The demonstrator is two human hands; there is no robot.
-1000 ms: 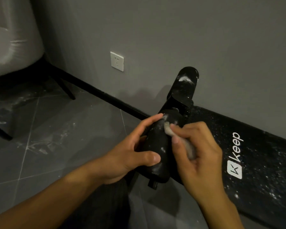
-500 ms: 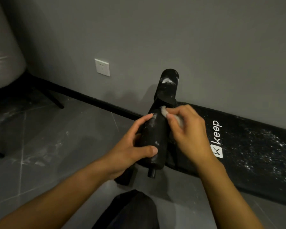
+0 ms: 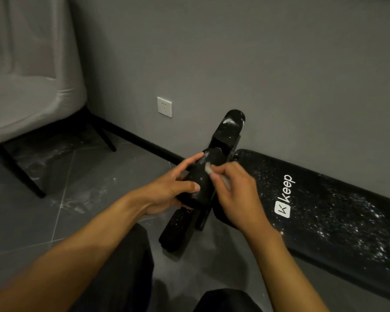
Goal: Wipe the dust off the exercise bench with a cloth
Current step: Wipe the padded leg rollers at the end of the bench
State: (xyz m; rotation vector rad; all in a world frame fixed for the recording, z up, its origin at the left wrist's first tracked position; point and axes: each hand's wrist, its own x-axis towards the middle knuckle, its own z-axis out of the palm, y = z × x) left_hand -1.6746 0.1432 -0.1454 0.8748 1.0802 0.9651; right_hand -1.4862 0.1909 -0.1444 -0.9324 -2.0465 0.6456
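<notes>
The black exercise bench [image 3: 338, 221] lies along the wall, its pad speckled with white dust and marked "keep". At its left end are black foam rollers. My left hand [image 3: 169, 190] grips the nearest roller [image 3: 200, 176] from the left, thumb across its front. My right hand [image 3: 236, 194] pinches a small grey cloth [image 3: 208, 168] and presses it against the upper part of that roller. A second roller [image 3: 231, 127] behind it carries a white dust patch. A lower roller [image 3: 176, 228] points toward me.
A grey upholstered chair [image 3: 29, 86] on black legs stands at the left. The dark tiled floor [image 3: 65, 199] shows dusty smears. A white wall socket [image 3: 164, 106] sits above the black skirting. My dark-trousered knees [image 3: 122, 278] are at the bottom.
The view shifted, so the lower roller shows now. My right hand has slid the cloth back and forth along the top of the gripped roller. My left hand keeps its grip.
</notes>
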